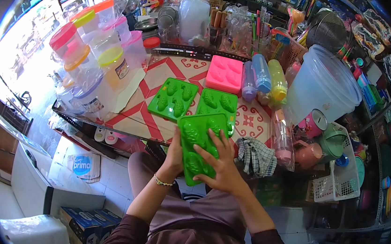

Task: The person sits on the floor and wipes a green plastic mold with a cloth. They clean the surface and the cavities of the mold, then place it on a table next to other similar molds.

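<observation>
A green plastic mold tray (190, 134) with leaf- or fruit-shaped cavities is held tilted above the table's front edge and my lap. My left hand (174, 157) grips its left side, the thumb lying along the edge. Spread across the mold's face are the fingers of my right hand (221, 163), touching the cavities. Beyond it lies a second green mold (219, 99), partly covered by the held one. Another green mold (173, 99) rests to its left. Stacked behind are pink molds (224, 74).
Clear plastic containers with coloured lids (110, 57) pile up at the left. Wrapped bottles (262, 73) and a large translucent bucket (321, 84) stand at the right. A checked cloth (256, 158) lies at the front edge of the patterned table (128, 121), near a white basket (345, 178).
</observation>
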Action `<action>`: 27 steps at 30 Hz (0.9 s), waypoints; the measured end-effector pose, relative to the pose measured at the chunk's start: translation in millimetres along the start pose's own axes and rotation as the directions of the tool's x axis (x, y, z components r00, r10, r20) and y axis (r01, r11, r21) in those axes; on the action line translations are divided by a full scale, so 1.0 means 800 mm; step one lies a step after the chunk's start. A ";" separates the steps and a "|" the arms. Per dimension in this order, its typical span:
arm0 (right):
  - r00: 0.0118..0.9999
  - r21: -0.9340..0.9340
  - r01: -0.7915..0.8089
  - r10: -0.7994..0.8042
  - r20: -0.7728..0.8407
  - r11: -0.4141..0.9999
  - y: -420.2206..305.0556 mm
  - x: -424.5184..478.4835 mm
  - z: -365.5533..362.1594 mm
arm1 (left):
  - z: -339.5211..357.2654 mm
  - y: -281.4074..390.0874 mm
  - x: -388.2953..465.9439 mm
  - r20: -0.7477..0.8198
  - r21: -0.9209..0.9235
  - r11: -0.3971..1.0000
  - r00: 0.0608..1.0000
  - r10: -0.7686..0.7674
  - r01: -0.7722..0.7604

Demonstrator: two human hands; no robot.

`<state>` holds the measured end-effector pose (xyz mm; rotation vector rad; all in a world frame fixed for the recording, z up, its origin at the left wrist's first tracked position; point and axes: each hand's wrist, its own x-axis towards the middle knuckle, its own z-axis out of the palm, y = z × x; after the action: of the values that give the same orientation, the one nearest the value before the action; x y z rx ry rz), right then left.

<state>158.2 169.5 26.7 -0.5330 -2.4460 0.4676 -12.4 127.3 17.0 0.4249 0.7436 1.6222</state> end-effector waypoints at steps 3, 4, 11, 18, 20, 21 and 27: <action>0.998 -0.126 -0.059 0.060 0.005 0.990 0.004 0.010 0.008 | 0.003 0.003 0.022 0.080 0.011 0.999 0.995 -0.054 0.053; 0.998 -0.149 -0.063 0.065 0.008 0.987 0.001 0.017 0.002 | 0.003 0.006 0.028 0.110 -0.010 0.997 0.991 -0.075 0.077; 1.000 -0.307 0.013 -0.007 0.020 0.952 0.017 0.050 -0.005 | 0.001 0.020 0.072 0.231 -0.078 0.987 0.965 -0.122 0.144; 0.995 -0.329 -0.024 -0.010 -0.102 0.944 0.045 0.072 -0.011 | 0.015 0.027 0.112 0.319 -0.162 0.972 0.941 -0.109 0.168; 0.992 -0.364 -0.038 -0.009 -0.127 0.931 0.051 0.077 -0.013 | 0.013 0.020 0.123 0.301 -0.107 0.988 0.951 -0.071 0.108; 0.990 -0.377 -0.048 -0.006 -0.139 0.925 0.053 0.079 -0.013 | 0.016 0.019 0.124 0.288 -0.079 0.994 0.956 -0.055 0.081; 0.973 -0.174 -0.225 0.212 -0.088 0.959 0.073 0.096 -0.028 | 0.018 0.016 0.125 0.301 -0.012 1.000 0.954 -0.011 0.015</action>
<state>129.5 260.3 54.1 -0.8897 -2.3880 0.3072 -31.4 226.8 23.0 0.6394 0.5024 1.5051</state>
